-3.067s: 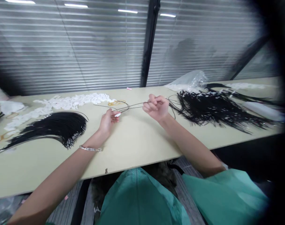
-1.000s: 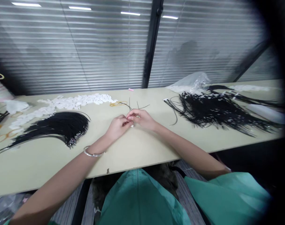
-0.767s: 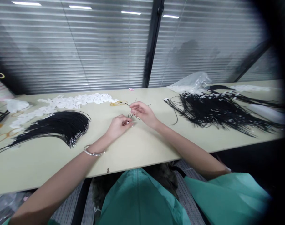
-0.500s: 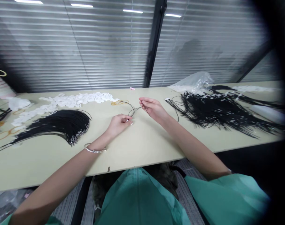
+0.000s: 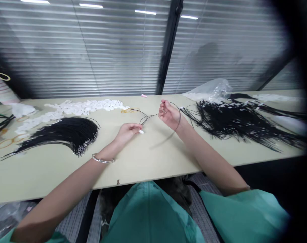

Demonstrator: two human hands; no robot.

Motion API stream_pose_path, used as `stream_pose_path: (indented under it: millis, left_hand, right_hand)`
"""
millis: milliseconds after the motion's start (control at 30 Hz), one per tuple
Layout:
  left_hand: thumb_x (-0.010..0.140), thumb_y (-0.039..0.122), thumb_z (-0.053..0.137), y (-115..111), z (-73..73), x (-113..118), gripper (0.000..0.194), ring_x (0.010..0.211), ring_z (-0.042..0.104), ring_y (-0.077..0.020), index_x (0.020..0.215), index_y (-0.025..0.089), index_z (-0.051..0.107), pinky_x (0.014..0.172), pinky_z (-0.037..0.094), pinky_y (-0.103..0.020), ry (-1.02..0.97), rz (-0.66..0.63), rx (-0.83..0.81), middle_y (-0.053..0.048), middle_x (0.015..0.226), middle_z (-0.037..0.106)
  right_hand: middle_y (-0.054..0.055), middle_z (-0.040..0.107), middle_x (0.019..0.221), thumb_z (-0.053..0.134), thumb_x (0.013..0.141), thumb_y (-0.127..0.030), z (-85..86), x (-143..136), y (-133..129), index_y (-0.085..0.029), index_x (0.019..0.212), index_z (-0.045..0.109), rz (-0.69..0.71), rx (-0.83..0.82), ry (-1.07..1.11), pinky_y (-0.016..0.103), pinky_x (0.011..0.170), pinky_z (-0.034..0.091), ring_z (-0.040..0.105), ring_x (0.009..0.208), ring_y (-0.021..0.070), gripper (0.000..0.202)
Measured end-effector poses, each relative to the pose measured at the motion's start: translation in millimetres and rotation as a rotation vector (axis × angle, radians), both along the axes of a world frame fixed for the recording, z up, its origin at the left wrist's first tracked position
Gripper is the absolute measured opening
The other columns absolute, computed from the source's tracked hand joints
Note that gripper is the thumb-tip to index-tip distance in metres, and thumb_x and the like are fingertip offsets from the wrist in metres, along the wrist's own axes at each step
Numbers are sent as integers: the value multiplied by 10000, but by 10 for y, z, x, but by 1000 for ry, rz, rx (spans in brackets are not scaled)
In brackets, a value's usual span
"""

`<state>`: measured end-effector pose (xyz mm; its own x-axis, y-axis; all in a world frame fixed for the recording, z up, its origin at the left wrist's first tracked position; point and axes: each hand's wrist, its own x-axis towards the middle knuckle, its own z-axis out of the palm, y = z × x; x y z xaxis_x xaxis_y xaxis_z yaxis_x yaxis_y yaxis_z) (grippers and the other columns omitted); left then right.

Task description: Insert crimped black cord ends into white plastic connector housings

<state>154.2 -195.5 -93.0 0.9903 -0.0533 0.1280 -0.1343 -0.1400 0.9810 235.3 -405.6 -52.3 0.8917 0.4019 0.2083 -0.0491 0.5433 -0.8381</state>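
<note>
My left hand (image 5: 129, 132) is closed in a pinch on a small white piece (image 5: 141, 131), beside which thin black cords (image 5: 144, 119) loop. My right hand (image 5: 169, 114) is raised to the right of it, fingers pinched on a black cord (image 5: 180, 116) that curves over the wrist and hangs toward the table. Left of my hands lies a fanned bundle of black cords (image 5: 64, 133) with metal ends. On the right is a larger pile of black cords (image 5: 231, 118) with white pieces at their upper ends.
White pieces (image 5: 85, 107) are spread along the back left of the table (image 5: 143, 162). Yellow-handled scissors (image 5: 129, 110) lie behind my left hand, with more yellow loops (image 5: 10, 141) at far left. A clear plastic bag (image 5: 214, 89) sits at back right, before the blinds.
My right hand has moved right and slightly up, drawing a cord into a curve over the wrist. My left hand stays near its place, with the white piece now turned more sideways.
</note>
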Motion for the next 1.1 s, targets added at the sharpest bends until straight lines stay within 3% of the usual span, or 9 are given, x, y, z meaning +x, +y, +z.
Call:
stream_pose_path:
  millis: [200, 433, 700, 1100]
  left_hand:
    - [646, 227, 722, 4, -4, -6, 362, 831, 628, -162, 977, 122, 620, 797, 488, -303, -56, -16, -106, -76, 894, 659]
    - [630, 148, 701, -14, 15, -17, 378, 788, 629, -134, 978, 154, 555, 786, 499, -287, -91, -5, -144, -34, 837, 631]
    - [627, 104, 671, 7, -21, 11, 391, 739, 621, -117, 999, 174, 572, 739, 486, -246, -137, 31, -46, -22, 863, 621]
    - [711, 131, 608, -34, 47, -81, 381, 669, 616, -68, 1080, 186, 531, 660, 463, -172, -253, -2, 120, -11, 973, 530]
  right_hand:
    - [-36, 567, 828, 624, 787, -420, -122, -27, 46, -230, 902, 593, 62, -80, 43, 138, 628, 431, 489, 661, 20, 224]
    - [11, 626, 763, 738, 660, -386, -272, -199, 302, -160, 844, 530, -14, -465, -223, 216, 626, 436, 549, 649, 77, 358]
    - [11, 604, 733, 742, 641, -400, -459, -207, 439, -143, 801, 546, -45, -519, -327, 237, 643, 460, 584, 676, 101, 361]
    - [22, 609, 757, 751, 623, -375, -442, -239, 443, -145, 791, 550, -76, -527, -353, 246, 688, 467, 584, 720, 111, 349]
